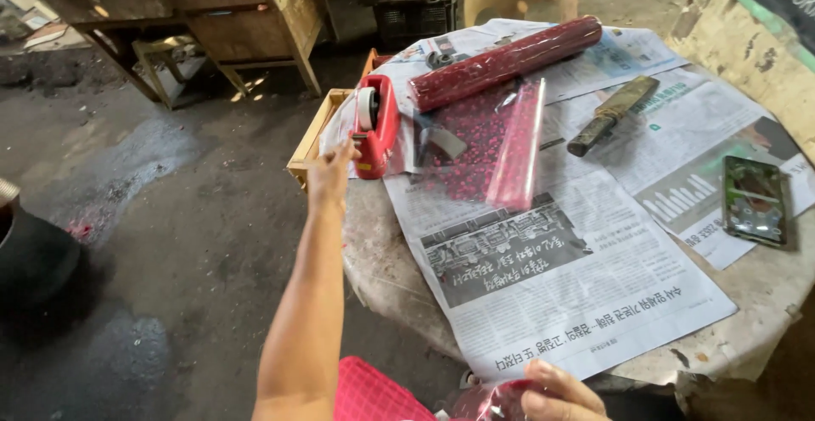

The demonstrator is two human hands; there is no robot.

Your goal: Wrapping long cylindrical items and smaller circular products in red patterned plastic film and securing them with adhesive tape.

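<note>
Tape dispenser is bright red. Wrap roll is dark red with dots, and the newspaper is black and white.

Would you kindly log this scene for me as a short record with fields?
Left hand: reaching to the red tape dispenser, fingertips at its base
Right hand: at the table's near edge, on red wrapping film
Table: round, covered in newspaper
Roll: red patterned wrap, lying beyond the dispenser
Loose sheet: clear film with red dots, partly rolled
Knife: right of the roll
Phone: far right, face up
</note>
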